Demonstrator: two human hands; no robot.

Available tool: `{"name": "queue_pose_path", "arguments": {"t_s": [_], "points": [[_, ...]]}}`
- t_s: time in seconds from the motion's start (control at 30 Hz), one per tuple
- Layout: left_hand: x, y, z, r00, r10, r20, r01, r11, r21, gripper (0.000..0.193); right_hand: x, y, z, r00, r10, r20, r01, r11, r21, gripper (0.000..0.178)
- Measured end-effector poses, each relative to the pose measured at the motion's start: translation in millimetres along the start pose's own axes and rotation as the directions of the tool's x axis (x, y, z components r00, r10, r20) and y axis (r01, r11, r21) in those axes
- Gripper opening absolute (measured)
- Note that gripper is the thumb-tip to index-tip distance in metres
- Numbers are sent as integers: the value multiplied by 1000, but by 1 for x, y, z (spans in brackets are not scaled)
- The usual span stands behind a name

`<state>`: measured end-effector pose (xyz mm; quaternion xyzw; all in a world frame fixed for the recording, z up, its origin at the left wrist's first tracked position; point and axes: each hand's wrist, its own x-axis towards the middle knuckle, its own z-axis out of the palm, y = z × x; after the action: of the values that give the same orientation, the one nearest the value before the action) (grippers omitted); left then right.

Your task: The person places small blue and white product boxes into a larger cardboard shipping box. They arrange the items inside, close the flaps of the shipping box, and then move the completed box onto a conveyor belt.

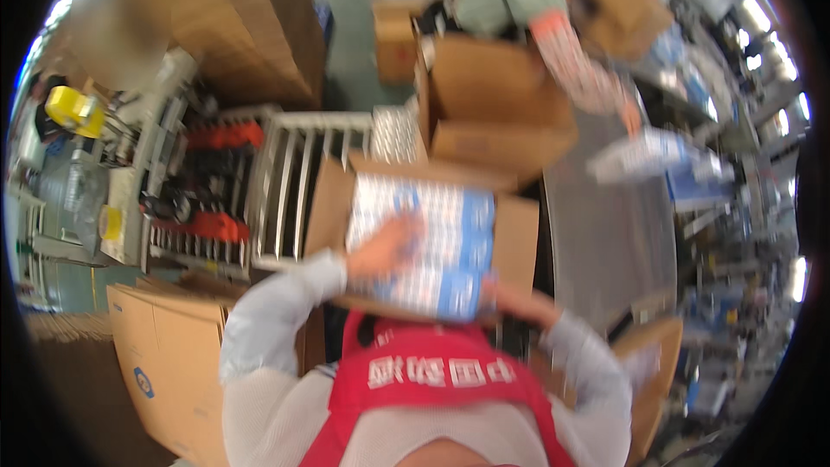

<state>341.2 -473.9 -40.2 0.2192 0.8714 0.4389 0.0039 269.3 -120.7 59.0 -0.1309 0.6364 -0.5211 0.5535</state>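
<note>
An open cardboard carton [516,238] stands in front of me, its flaps folded outward. White and blue packs [437,238] fill it in tight rows. My left hand [385,246] lies over the top of the packs with its fingers stretched out, somewhat blurred. At the carton's near right corner, my right hand [517,298] reaches to the edge of the blue-ended packs. Its fingertips are blurred and partly hidden there, so their grip does not show.
The carton sits by a roller conveyor [298,182] with a red-and-black machine [212,182] to the left. Beyond it stands another open carton [493,86]. A co-worker's hand [633,114] holds white packs [640,156] above a metal table [609,242]. Flattened cardboard [164,363] leans at near left.
</note>
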Motion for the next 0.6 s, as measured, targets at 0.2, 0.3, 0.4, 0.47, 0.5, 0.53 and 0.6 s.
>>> {"name": "queue_pose_path", "arguments": {"t_s": [0.2,0.3,0.4,0.47,0.5,0.53,0.6], "points": [[-28,75,-10,955,35,295,-127,946,298,91,38,45,-14,976,130,-176,-162,969,-184,69],[-17,85,-9,945,-82,317,-19,952,304,97,39,21,-18,970,-72,-233,-41,893,-448,72],[14,140,-39,908,-114,404,-42,933,357,96,18,-36,2,978,-36,-204,-33,945,-326,79],[14,152,-51,909,-56,414,-119,915,386,80,18,-23,3,984,-74,-163,24,956,-291,86],[7,149,-60,910,-22,413,-146,917,371,74,19,-26,3,992,15,-126,-36,986,-163,100],[-1,142,-66,911,28,411,-184,921,344,69,18,-11,1,965,-168,-200,63,893,-446,101],[-55,99,-60,867,-26,497,-241,852,464,58,34,39,-10,826,-552,-110,171,432,-885,103]]}}
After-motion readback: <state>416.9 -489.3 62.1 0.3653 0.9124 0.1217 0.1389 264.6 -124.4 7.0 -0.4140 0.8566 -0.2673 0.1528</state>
